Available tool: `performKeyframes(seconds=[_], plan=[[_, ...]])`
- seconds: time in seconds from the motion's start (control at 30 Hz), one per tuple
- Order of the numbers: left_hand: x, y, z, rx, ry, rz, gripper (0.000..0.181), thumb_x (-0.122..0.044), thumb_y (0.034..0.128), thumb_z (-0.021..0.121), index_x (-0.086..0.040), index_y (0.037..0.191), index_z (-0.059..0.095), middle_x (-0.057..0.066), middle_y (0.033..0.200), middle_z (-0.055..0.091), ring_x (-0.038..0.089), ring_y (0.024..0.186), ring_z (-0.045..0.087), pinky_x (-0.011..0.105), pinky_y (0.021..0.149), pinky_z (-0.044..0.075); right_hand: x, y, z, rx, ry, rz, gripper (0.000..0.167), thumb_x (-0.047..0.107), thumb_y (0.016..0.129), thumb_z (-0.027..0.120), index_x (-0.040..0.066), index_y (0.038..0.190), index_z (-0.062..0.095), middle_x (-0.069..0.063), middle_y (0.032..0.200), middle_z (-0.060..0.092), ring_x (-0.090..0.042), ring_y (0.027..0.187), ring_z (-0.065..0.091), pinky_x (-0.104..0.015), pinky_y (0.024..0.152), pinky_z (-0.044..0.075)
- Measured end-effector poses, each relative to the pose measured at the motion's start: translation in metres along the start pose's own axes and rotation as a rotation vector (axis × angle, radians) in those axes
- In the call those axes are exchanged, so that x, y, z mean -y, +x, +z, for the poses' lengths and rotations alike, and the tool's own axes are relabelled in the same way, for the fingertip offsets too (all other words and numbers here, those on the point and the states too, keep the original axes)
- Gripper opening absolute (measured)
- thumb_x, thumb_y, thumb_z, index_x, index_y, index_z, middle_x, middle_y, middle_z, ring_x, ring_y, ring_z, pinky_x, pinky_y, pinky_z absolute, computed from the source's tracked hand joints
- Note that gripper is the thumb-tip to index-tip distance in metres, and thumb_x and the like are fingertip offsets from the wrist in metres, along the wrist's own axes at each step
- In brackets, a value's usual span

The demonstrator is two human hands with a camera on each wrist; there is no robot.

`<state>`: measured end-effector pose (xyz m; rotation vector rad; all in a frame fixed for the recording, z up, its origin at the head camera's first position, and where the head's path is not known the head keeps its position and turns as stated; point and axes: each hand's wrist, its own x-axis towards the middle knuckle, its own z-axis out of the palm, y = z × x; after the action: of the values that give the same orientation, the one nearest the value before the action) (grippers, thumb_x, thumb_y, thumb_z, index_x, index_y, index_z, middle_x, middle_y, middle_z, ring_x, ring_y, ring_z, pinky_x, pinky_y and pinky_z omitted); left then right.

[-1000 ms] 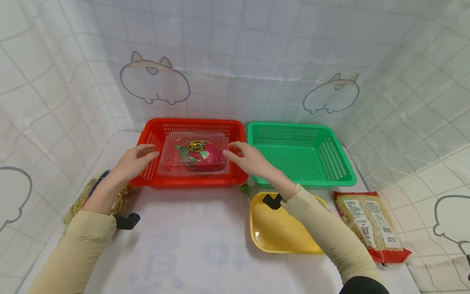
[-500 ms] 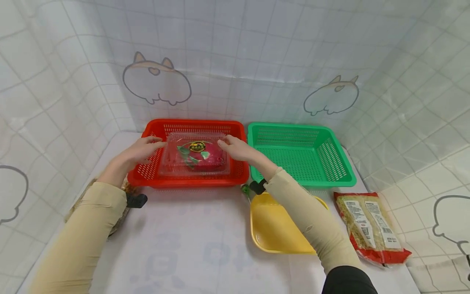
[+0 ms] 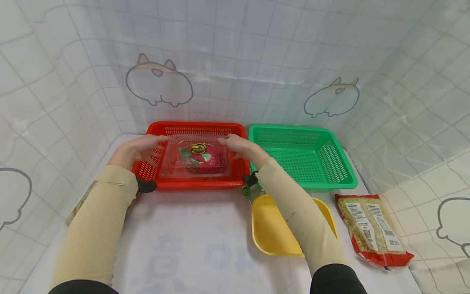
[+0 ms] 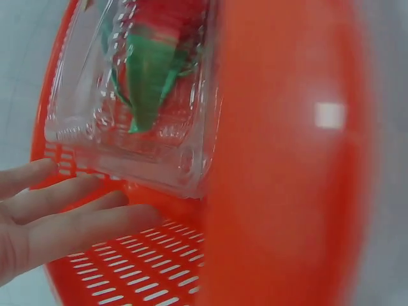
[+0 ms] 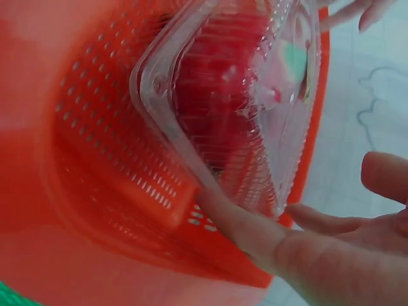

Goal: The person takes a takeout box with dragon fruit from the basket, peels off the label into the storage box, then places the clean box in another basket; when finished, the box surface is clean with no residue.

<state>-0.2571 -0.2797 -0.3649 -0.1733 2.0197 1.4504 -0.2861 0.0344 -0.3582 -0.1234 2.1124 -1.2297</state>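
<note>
A clear plastic clamshell box [image 3: 168,166] with a black and gold label lies in the red basket [image 3: 200,185]. Inside it is a pink and green dragon fruit [image 3: 211,163]. My left hand [image 3: 144,148] is at the box's left side, fingers spread and fairly straight; in the left wrist view they stop just short of the box. On the right side, my right hand [image 3: 243,148] reaches over the basket. In the right wrist view one fingertip [image 5: 213,201] meets the box's rim, while the thumb and other fingers stay extended.
Right of the red basket stands a green basket [image 3: 290,163]. A yellow tray [image 3: 273,228] sits in front of it, partly under my right sleeve. At far right lies a red-ended food bag [image 3: 376,230]; another bag [image 3: 82,204] is mostly hidden by my left arm.
My left hand has moved right and forward over the basket toward the box. My right hand has shifted slightly left and forward to the box's right side. The box stays in place.
</note>
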Motion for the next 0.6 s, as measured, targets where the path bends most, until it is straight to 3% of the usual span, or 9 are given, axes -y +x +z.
performKeyframes(seconds=[0.17,0.4,0.5,0.6], plan=[[0.006,0.004,-0.007,0.028,-0.111,-0.057,0.081,-0.045,0.1063,0.036,-0.006,0.159,-0.012,0.029,0.163,-0.007,0.054,0.148,0.004,0.069,0.107,0.034,0.000,0.008,0.000,-0.001,0.051,0.008,0.063,0.034,0.106,0.046,0.009,0.158,0.019,-0.009,0.162,0.024,-0.032,0.148,0.026,-0.057,0.118,0.026],[0.017,0.011,-0.014,0.055,-0.183,-0.071,0.082,-0.045,0.1067,0.035,-0.004,0.157,-0.015,0.029,0.164,-0.005,0.051,0.149,0.008,0.066,0.106,0.037,-0.008,0.019,0.000,-0.012,0.087,0.045,0.079,0.034,0.105,0.049,0.014,0.161,-0.004,-0.002,0.169,-0.006,-0.029,0.154,0.008,-0.054,0.120,0.024],[0.021,0.016,-0.015,0.083,-0.165,-0.036,0.079,-0.042,0.1076,0.035,-0.007,0.158,-0.014,0.030,0.163,-0.004,0.052,0.148,0.008,0.067,0.107,0.035,-0.012,0.025,-0.002,0.001,0.103,0.050,0.069,0.034,0.105,0.049,0.013,0.161,0.013,-0.004,0.168,0.011,-0.028,0.153,0.017,-0.054,0.118,0.028],[0.023,0.020,-0.015,0.107,-0.082,0.005,0.074,-0.039,0.1081,0.036,-0.007,0.160,-0.006,0.029,0.163,0.001,0.052,0.148,0.009,0.066,0.109,0.033,-0.015,0.030,-0.003,0.023,0.125,0.041,0.054,0.032,0.106,0.049,0.011,0.154,0.037,-0.007,0.158,0.036,-0.028,0.145,0.033,-0.053,0.116,0.032]])
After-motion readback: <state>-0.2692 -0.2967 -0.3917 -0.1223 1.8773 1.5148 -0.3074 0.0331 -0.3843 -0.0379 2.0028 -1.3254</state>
